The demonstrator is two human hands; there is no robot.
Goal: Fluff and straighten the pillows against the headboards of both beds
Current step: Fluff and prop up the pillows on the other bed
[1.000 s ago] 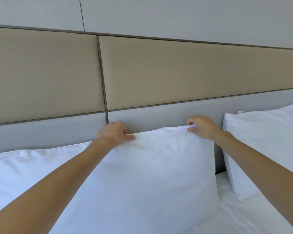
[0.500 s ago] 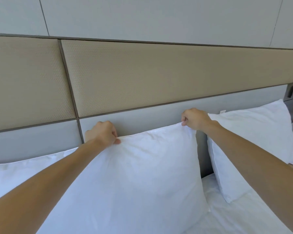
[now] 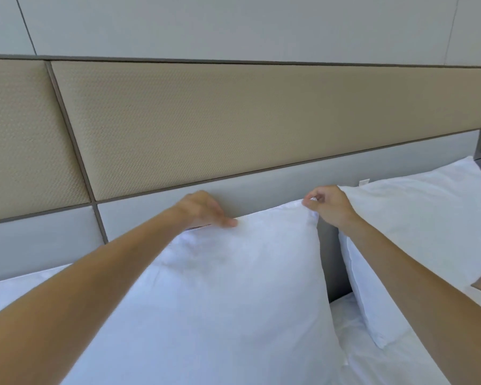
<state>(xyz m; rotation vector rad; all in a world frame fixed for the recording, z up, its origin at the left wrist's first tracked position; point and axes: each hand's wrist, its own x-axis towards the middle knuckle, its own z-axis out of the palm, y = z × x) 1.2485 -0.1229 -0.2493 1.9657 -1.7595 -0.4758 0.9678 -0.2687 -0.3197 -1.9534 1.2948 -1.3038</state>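
Gripping the top edge of the centre pillow (image 3: 228, 287) at two places, the person holds it upright against the headboard (image 3: 233, 129), the landmark for every position given here. The left hand (image 3: 203, 209) is closed over the top edge toward its left corner, thumb on the front face and fingers hidden behind, between pillow and headboard; the right hand (image 3: 329, 204) pinches the top right corner in a bunch of fabric between thumb and fingertips. Holding both ends of the top edge probably lets the filling hang and settle downward while the edge is kept level with the lower grey band of the headboard, which is why the pillow stands tall rather than slumped. Its back appears to touch the grey band, though the contact itself is hidden. A second pillow (image 3: 417, 245) leans on the same headboard further right, apart from the centre pillow by a narrow dark gap, its top corner raised and a small tag showing at its upper edge; it seems already set. A third pillow (image 3: 17, 295) lies low along the headboard at the left, behind the left forearm, and looks flatter, so it likely needs attention. White bed linen (image 3: 372, 357) shows below the headboard at right.
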